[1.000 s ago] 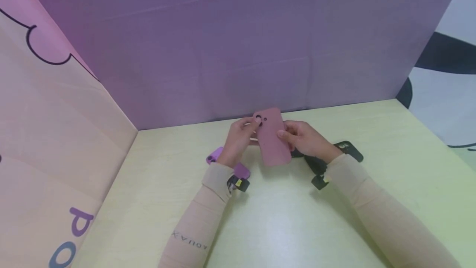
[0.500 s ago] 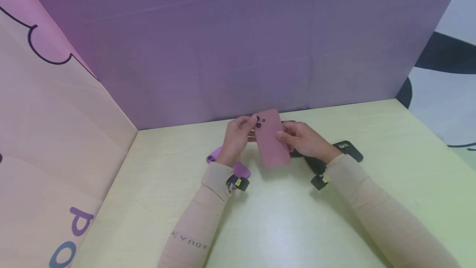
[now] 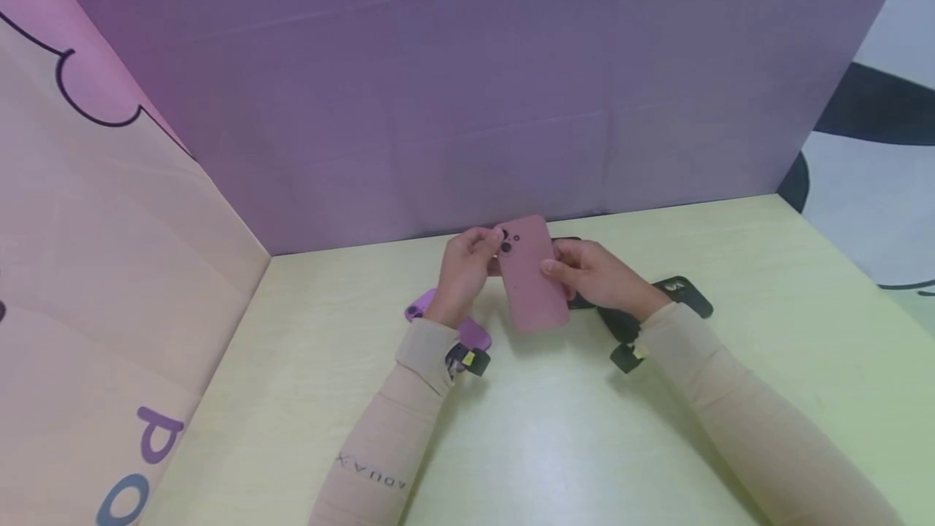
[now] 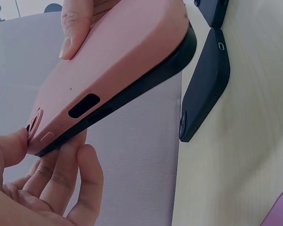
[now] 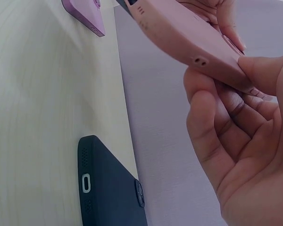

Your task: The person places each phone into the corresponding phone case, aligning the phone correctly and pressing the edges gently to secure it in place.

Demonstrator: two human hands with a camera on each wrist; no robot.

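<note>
Pink phone (image 3: 532, 282) held above the worktop (image 3: 555, 428), back up. Left hand (image 3: 463, 270) pinches its top corner by the camera holes; right hand (image 3: 595, 274) grips its right edge, thumb on top. Purple case (image 3: 420, 307) lies left, black case (image 3: 682, 291) right.

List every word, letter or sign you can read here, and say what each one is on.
"AQUA X", seen upside down, on the left sleeve.
"PO", large purple and blue letters cut off by the frame edge, on the pink side panel.
No print is readable on the pink phone case or the black case.
</note>
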